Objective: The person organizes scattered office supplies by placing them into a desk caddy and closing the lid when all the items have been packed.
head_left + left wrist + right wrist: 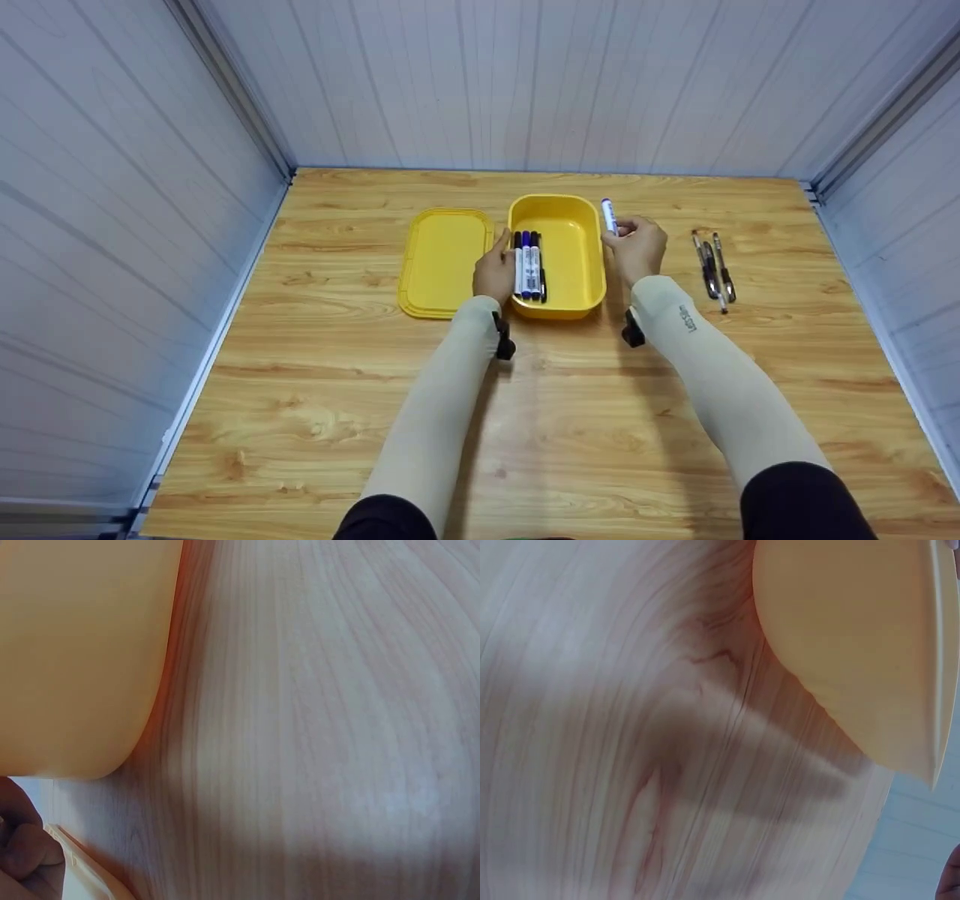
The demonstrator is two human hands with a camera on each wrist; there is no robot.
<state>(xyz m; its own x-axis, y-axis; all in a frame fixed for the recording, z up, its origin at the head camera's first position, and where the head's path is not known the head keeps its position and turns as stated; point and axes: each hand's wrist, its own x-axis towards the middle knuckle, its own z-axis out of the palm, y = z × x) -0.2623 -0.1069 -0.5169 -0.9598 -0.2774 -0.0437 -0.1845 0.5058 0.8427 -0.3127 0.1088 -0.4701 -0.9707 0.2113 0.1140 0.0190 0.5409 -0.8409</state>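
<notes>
A yellow plastic box (pixel 570 259) stands uncovered on the wooden table. Along its left side, several white markers (pixel 526 266) with black and blue-purple caps lie side by side, next to a black pen (pixel 543 279). My left hand (pixel 495 274) grips the left wall of the box; its curled fingers (pixel 34 859) show at the corner of the left wrist view. Just right of the box, my right hand (pixel 639 244) pinches a white marker (pixel 609 217) by its lower end, the blue-purple cap pointing up and away. The right wrist view mostly shows the box's side (pixel 855 637).
A flat yellow lid (pixel 444 262) lies left of the box. Several pens (pixel 710 270) with dark grips are grouped on the table to the right of my right hand. Pale panel walls (pixel 525 82) enclose the table (pixel 315 375) at the back and sides.
</notes>
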